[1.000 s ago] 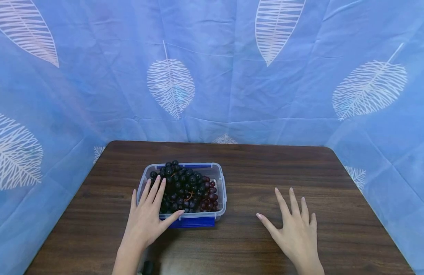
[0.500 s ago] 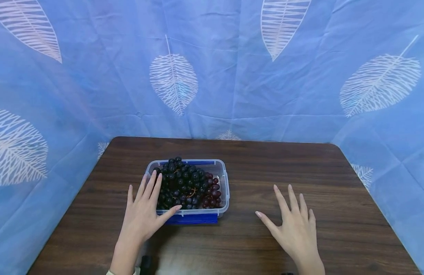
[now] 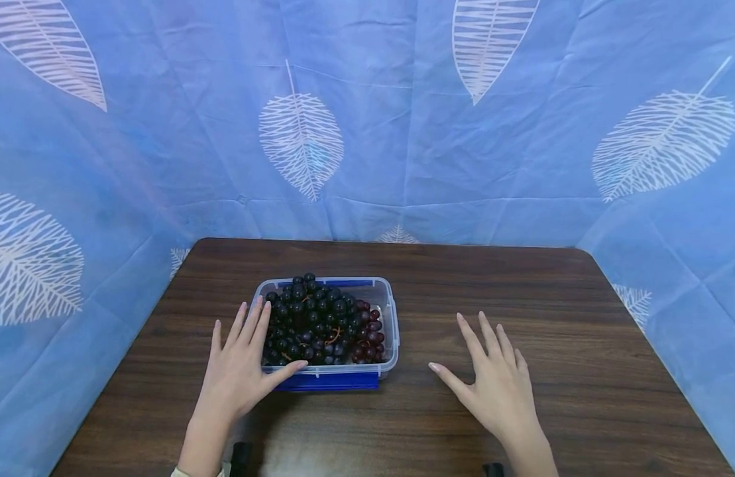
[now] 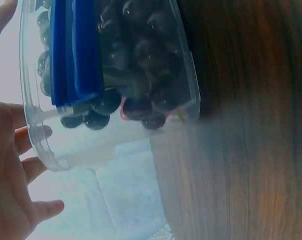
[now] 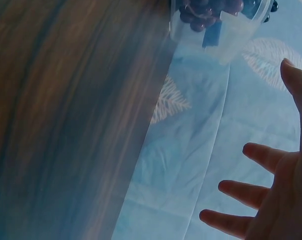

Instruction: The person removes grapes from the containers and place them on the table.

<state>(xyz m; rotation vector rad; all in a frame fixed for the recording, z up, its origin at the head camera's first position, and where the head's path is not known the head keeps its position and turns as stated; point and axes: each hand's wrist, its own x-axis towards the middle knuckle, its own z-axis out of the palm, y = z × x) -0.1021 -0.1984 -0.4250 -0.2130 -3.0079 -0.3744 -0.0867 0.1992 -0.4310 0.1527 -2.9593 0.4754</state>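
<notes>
A clear plastic container with blue clips stands on the brown table, filled with grapes. Dark, nearly black grapes heap up on its left and middle, and reddish grapes lie at its right end. My left hand is spread at the container's left front corner, its fingers straight and overlapping the rim in the head view. In the left wrist view a blue clip faces the camera, with the fingers beside the container wall. My right hand hovers to the right of the container, fingers spread and holding nothing.
The brown wooden table has rounded far corners. A blue cloth printed with white leaves hangs behind it and along both sides.
My left hand has shifted left, off the grapes toward the container's corner. My right hand has moved slightly left and away from me. The head view has shifted a little; the container stays put.
</notes>
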